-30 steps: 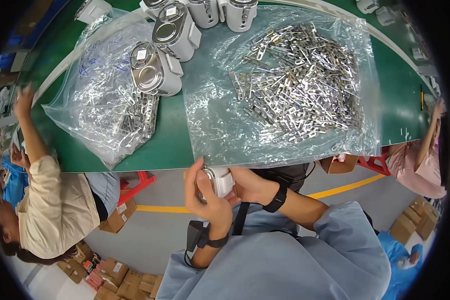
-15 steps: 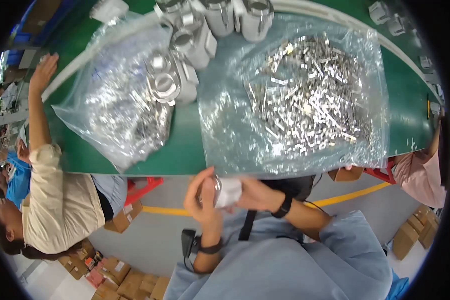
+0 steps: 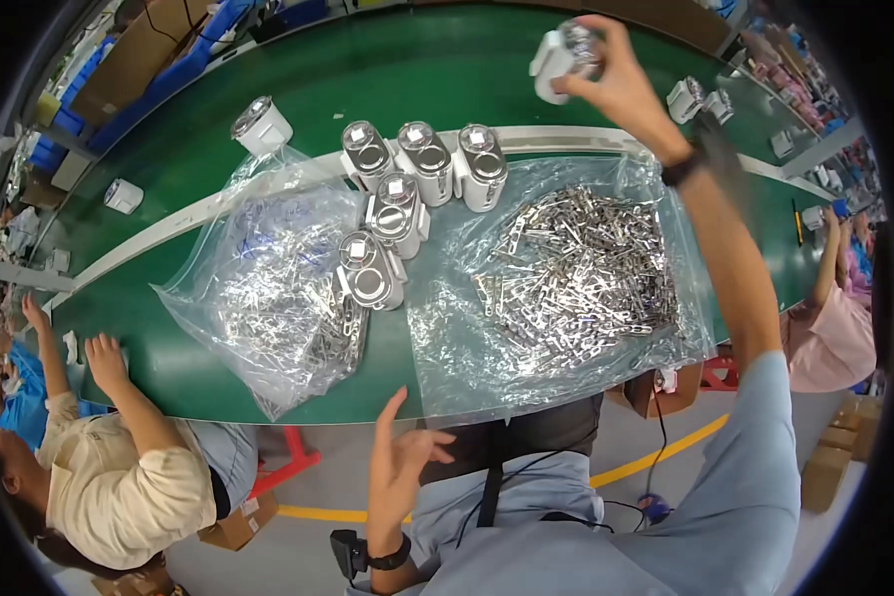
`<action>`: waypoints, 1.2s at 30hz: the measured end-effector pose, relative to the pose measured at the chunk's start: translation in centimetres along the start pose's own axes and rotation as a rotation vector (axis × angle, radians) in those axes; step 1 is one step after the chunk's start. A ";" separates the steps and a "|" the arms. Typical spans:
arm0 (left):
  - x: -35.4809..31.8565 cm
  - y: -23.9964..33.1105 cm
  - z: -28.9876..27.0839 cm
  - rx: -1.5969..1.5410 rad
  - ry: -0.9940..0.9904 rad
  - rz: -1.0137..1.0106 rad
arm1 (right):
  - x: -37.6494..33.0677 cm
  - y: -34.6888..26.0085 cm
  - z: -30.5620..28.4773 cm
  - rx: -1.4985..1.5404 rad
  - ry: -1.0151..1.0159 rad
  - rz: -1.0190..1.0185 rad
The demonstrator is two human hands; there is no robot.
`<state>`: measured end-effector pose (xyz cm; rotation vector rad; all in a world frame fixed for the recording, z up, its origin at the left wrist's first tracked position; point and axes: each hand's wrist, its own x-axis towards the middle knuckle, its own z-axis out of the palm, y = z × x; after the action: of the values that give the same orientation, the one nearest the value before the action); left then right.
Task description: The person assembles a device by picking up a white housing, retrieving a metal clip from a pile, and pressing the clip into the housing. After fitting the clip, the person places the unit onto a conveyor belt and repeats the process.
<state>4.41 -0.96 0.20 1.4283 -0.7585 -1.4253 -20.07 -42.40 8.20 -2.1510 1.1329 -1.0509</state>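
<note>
My right hand (image 3: pixel 631 94) is stretched out at the far right, its fingers round a white housing (image 3: pixel 550 84) with a shiny round top, held tilted over the green conveyor belt and slightly blurred. My left hand (image 3: pixel 399 467) holds nothing, fingers apart, just off the near edge of the green table (image 3: pixel 387 387). Several like housings (image 3: pixel 397 223) stand bunched between two clear plastic bags. Small shiny metal strips (image 3: pixel 591 283) are heaped on the right bag (image 3: pixel 457 368). More metal pieces show through the crumpled left bag (image 3: pixel 258 268).
A pale curved rail (image 3: pixel 536 137) separates the table from the conveyor. Other white housings (image 3: pixel 263 126) are on the belt at left and right. A co-worker in a cream shirt (image 3: pixel 134 477) sits at the left; one in pink (image 3: pixel 834 333) is at the right.
Both hands were together at the near table edge around the white housing. My right hand has carried it up and away over the belt; my left has let go and opened.
</note>
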 end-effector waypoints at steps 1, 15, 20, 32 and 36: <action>-0.2 0.1 -0.3 -0.009 -0.027 0.015 | 1.1 3.7 -0.3 -0.055 -0.042 -0.066; -1.8 3.1 -2.6 0.108 -0.087 0.104 | -5.1 -3.7 6.4 -0.135 -0.523 -0.339; -1.1 3.8 1.1 0.199 -0.020 0.415 | -11.9 -9.3 3.5 0.064 -0.323 0.016; -0.1 0.9 2.6 -0.766 -0.168 0.016 | -16.0 -6.5 7.4 -0.244 -0.310 -0.185; -1.0 1.2 1.5 -0.648 -0.180 0.024 | -15.9 -5.3 7.3 -0.198 -0.277 -0.220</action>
<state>3.07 -0.77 1.92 0.7966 -0.3606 -1.6020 -17.37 -25.73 1.23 -2.5305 0.9184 -0.7204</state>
